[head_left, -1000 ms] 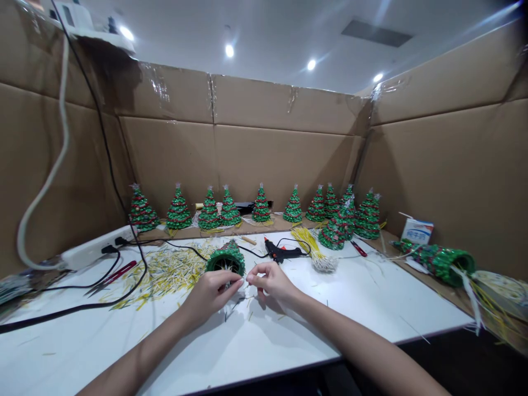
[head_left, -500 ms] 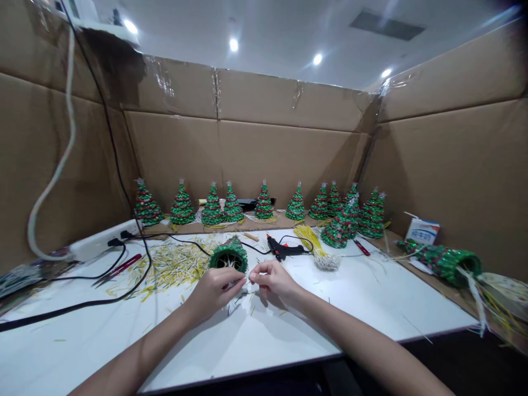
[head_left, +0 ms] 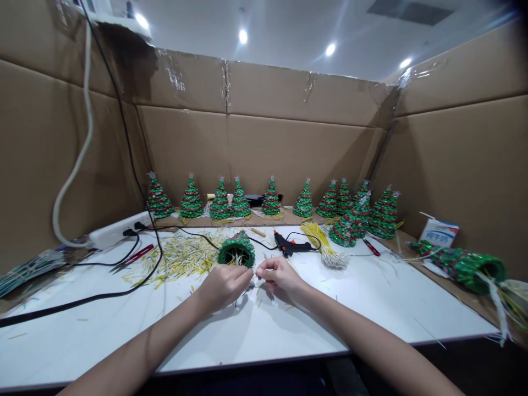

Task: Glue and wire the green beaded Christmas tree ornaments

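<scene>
Both hands meet low over the white table (head_left: 309,335), their fingertips close together. The left hand (head_left: 229,285) is curled with thumb drawn in toward the fingers; the right hand (head_left: 281,278) bends thumb and forefinger toward each other in a narrow pinch. Whatever may lie between the fingertips is too small to make out, so I cannot tell what either hand has hold of. Just beyond the left hand, a green tinsel tree (head_left: 240,240) lies on its side, its hollow base facing the person and thin strands showing inside. Yellow and white clippings (head_left: 185,256) spread to its left. To its right are a black glue gun (head_left: 293,246) and a bundle of yellow-and-white strands (head_left: 324,247). Small decorated trees (head_left: 271,198) stand along the back.
</scene>
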Action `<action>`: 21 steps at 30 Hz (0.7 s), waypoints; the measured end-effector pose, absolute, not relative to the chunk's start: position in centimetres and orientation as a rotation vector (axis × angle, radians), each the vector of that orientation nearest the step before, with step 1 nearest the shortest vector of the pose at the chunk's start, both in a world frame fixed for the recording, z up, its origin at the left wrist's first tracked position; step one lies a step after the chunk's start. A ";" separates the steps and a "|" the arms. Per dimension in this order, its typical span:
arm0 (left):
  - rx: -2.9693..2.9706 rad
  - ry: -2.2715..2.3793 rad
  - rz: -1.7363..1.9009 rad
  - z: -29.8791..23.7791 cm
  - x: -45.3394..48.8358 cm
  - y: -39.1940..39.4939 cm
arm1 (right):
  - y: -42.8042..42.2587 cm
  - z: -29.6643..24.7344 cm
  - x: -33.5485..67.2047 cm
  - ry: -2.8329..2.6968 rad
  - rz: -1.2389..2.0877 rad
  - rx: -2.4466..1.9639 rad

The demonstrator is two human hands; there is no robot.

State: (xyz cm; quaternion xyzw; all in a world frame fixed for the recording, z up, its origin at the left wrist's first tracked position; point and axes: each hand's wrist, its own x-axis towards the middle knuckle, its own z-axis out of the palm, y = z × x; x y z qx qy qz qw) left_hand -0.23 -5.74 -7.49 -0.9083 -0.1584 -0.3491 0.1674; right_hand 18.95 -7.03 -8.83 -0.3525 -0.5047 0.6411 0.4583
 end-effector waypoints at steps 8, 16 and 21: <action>-2.757 -0.677 -1.044 -6.8 -0.2 -6.0 | -7.2 -8.1 19.6 -1.415 1.473 -0.965; -2.760 -0.798 -1.386 -5.2 -1.5 -5.8 | -4.5 -4.0 21.2 -1.693 1.084 -1.291; -2.413 -1.133 -1.894 -4.1 -3.3 -4.5 | 0.7 -0.4 19.5 -1.822 0.997 -1.490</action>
